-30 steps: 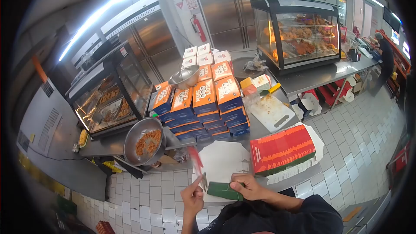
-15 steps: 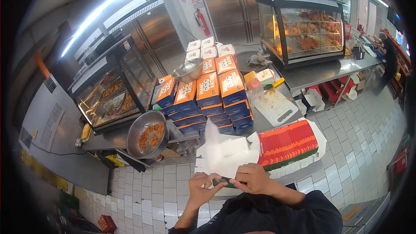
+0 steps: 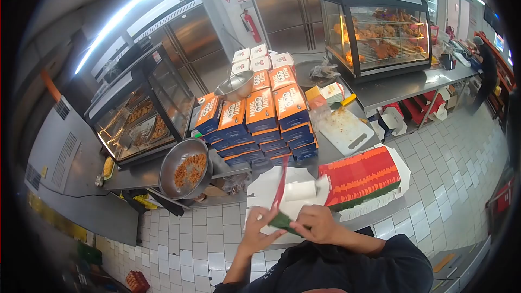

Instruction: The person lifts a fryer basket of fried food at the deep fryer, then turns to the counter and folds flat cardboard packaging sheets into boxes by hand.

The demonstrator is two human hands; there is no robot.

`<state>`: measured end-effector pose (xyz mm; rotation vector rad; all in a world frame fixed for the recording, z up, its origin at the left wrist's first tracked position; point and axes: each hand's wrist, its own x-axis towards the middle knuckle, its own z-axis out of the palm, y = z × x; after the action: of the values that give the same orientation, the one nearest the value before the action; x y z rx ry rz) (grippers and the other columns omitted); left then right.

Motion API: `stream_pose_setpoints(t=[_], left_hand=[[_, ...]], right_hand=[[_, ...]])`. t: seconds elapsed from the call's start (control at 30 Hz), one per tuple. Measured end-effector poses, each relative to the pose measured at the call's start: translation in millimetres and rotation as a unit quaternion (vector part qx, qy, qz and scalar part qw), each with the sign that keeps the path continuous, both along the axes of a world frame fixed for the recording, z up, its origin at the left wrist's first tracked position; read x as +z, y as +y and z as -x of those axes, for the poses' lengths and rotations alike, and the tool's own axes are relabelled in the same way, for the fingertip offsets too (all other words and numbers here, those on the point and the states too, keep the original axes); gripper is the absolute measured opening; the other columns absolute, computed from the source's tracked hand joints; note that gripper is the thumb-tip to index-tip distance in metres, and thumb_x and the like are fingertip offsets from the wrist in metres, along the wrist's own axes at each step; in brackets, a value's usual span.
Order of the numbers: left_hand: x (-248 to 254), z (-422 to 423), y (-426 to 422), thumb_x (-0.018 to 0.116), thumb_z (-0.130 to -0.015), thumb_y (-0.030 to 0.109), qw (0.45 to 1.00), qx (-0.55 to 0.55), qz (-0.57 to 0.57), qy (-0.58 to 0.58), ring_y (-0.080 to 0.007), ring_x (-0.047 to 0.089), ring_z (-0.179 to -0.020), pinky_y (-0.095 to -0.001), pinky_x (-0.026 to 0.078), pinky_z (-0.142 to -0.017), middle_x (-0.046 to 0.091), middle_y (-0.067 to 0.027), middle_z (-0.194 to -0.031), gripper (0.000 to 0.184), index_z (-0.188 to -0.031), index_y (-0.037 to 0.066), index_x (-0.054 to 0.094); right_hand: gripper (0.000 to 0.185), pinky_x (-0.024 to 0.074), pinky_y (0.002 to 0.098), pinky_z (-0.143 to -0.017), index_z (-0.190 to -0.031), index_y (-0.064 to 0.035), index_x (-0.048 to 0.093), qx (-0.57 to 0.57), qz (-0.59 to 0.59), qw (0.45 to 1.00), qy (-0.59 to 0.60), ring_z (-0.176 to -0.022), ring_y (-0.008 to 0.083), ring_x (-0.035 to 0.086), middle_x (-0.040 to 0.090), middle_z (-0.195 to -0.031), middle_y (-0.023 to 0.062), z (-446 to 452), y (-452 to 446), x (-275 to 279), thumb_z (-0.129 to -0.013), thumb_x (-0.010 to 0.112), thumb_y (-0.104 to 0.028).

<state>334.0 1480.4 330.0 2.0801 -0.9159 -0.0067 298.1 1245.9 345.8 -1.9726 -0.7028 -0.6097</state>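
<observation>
Between my hands is a partly folded cardboard food box [image 3: 283, 222] with a green and red outside. My left hand [image 3: 259, 231] pinches its left corner and my right hand [image 3: 317, 224] grips the right corner. One side panel stands up, red and blurred by motion. Behind the box lies white cardboard [image 3: 262, 186], and I cannot tell how much of it belongs to the held box. A stack of flat red and green box blanks [image 3: 362, 180] sits just beyond my right hand, on the same metal table.
Orange and blue boxes [image 3: 261, 109] are piled ahead, a metal bowl [image 3: 234, 86] on them. Another bowl [image 3: 168, 167] with brown crumbly food stands left. Beyond are a cutting board [image 3: 342, 130] and two glass warmers [image 3: 388, 35] [image 3: 138, 114]. A person [image 3: 484, 70] stands far right.
The upright panel has swung so its red outer side shows instead of white. More of the green part is visible between my hands, which have shifted slightly.
</observation>
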Motion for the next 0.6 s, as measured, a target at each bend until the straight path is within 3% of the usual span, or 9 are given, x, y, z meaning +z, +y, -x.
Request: stream_pose_setpoints(t=[0.1,0.17,0.2,0.23,0.27,0.33,0.37,0.4,0.6], left_hand=[[-14.1,7.2,-45.8,0.093,-0.055,0.045,0.941,0.184,0.202,-0.199,-0.03,0.053,-0.105,-0.0425,0.039,-0.098,0.056,-0.0127,-0.108,0.118,-0.143,-0.006,0.033],[-45.6,0.7,-52.9,0.092,-0.049,0.052,0.969,0.176,0.11,-0.131,-0.0396,0.038,-0.127,-0.0489,0.023,-0.112,0.043,-0.0215,-0.13,0.139,-0.144,-0.009,0.01],[-38.9,1.8,-55.2,0.088,-0.057,0.046,0.957,0.195,-0.026,-0.215,-0.0361,0.044,-0.124,-0.0485,0.029,-0.11,0.045,-0.0199,-0.13,0.123,-0.144,-0.005,0.018],[-74.0,-2.2,-45.9,0.088,-0.057,0.046,0.957,0.193,-0.03,-0.214,-0.0361,0.044,-0.124,-0.0485,0.029,-0.11,0.045,-0.0199,-0.13,0.123,-0.144,-0.005,0.018],[-137.1,-12.3,-29.8,0.081,-0.068,0.043,0.973,0.197,0.077,-0.096,-0.0315,0.048,-0.123,-0.0472,0.033,-0.109,0.049,-0.0166,-0.129,0.098,-0.139,-0.002,0.031],[-152.2,-16.8,-21.9,0.074,-0.078,0.04,0.963,0.197,0.182,0.025,-0.0269,0.052,-0.121,-0.0459,0.037,-0.107,0.053,-0.0132,-0.127,0.074,-0.133,0.001,0.044],[-115.6,-14.8,-29.1,0.067,-0.082,0.036,0.884,0.21,0.388,0.156,-0.0253,0.052,-0.121,-0.0436,0.04,-0.104,0.054,-0.0118,-0.125,0.065,-0.133,0.002,0.044],[-93.3,-15.2,-33.7,0.06,-0.086,0.031,0.745,0.211,0.568,0.278,-0.0236,0.053,-0.12,-0.0413,0.044,-0.101,0.055,-0.0105,-0.124,0.057,-0.132,0.003,0.044],[-42.9,-16.3,-50.5,0.055,-0.087,0.035,0.678,0.163,0.628,0.345,-0.0255,0.052,-0.122,-0.0441,0.043,-0.103,0.053,-0.0101,-0.129,0.059,-0.136,0.005,0.041]], right_hand=[[0.022,0.0412,0.0324,-0.059,-0.075,-0.0033,0.06,-0.016,-0.164,0.982,0.096,-0.066,0.0224,0.055,0.052,-0.072,0.007,-1.7,6.1,-5.5,-0.092,0.066,-0.017],[0.022,0.0412,0.0325,-0.061,-0.076,-0.0012,0.06,-0.021,-0.264,0.954,0.143,-0.069,0.0219,0.055,0.052,-0.073,0.0082,-3.7,7.4,-4.3,-0.093,0.064,-0.015],[0.021,0.0418,0.032,-0.063,-0.083,-0.0007,0.061,0.049,-0.221,0.964,0.137,-0.074,0.0211,0.054,0.052,-0.078,0.0086,-5.0,7.3,-1.8,-0.095,0.063,-0.017],[0.021,0.0425,0.0315,-0.066,-0.089,-0.0001,0.062,0.118,-0.178,0.968,0.13,-0.078,0.0202,0.054,0.053,-0.083,0.009,-6.7,7.5,1.5,-0.096,0.062,-0.019],[0.033,0.0478,0.036,-0.079,-0.116,-0.0012,0.061,0.173,-0.14,0.964,0.145,-0.09,0.0259,0.058,0.059,-0.105,0.0125,-9.4,2.9,8.5,-0.095,0.064,-0.027],[0.046,0.047,0.0406,-0.088,-0.126,-0.0032,0.056,0.166,-0.034,0.977,0.127,-0.104,0.0282,0.057,0.059,-0.117,0.0143,-23.7,-15.0,11.1,-0.092,0.068,-0.031],[0.061,0.0461,0.0453,-0.097,-0.136,-0.0051,0.051,0.156,0.075,0.979,0.108,-0.118,0.0305,0.057,0.06,-0.128,0.0162,-29.5,-25.0,8.0,-0.088,0.073,-0.035],[0.07,0.0441,0.0488,-0.102,-0.145,-0.0106,0.043,0.164,0.184,0.961,0.129,-0.125,0.0311,0.055,0.056,-0.138,0.0129,-35.4,-32.5,-1.2,-0.087,0.074,-0.033],[0.058,0.0536,0.0406,-0.085,-0.143,-0.0203,0.049,0.13,0.143,0.968,0.159,-0.099,0.0325,0.066,0.064,-0.126,0.0095,-37.0,-37.2,-12.4,-0.09,0.07,-0.028]])
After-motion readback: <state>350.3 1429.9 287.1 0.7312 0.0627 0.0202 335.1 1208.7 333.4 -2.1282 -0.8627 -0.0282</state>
